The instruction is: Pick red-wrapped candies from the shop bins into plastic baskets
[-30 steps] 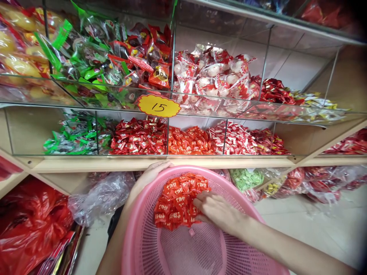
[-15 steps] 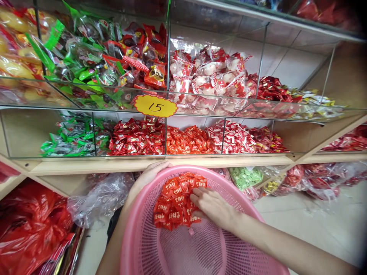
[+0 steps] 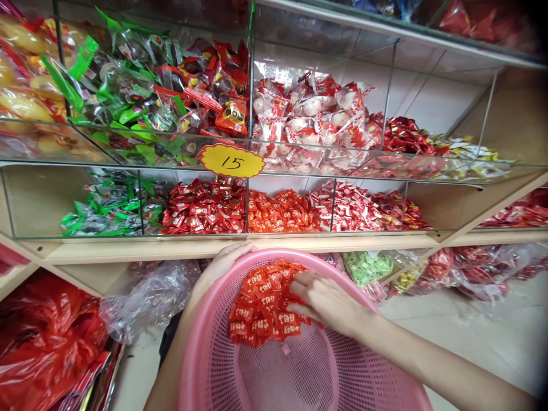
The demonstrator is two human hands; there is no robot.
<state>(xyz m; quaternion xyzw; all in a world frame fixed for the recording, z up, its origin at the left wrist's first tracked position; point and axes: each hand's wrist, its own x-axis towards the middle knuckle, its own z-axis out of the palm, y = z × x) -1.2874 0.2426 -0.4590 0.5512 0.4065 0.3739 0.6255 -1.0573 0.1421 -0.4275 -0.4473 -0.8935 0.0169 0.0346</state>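
Note:
A pink mesh basket (image 3: 197, 342) is tilted below the shelf edge, with a pile of small red-orange packets (image 3: 261, 305) against its far inner wall. My left hand (image 3: 229, 257) reaches round the outside of the basket's upper left rim; its visible fingers lie together on the rim beside the wooden shelf edge. Inside the basket, my right hand (image 3: 319, 297) rests at the right side of the packets, fingers bent and somewhat apart, touching the pile. No packet shows lifted in it.
Glass-fronted shelves (image 3: 291, 234) hold wrapped sweets in several compartments. A yellow tag (image 3: 232, 161) reads 15. Red plastic bags (image 3: 47, 342) lie at the lower left, clear bags (image 3: 149, 297) beside them. More bagged sweets (image 3: 368, 265) sit under the shelf at right.
My right hand has shifted slightly right, and its fingers have changed pose over the packets. More packets show beneath it. My left hand stays on the rim.

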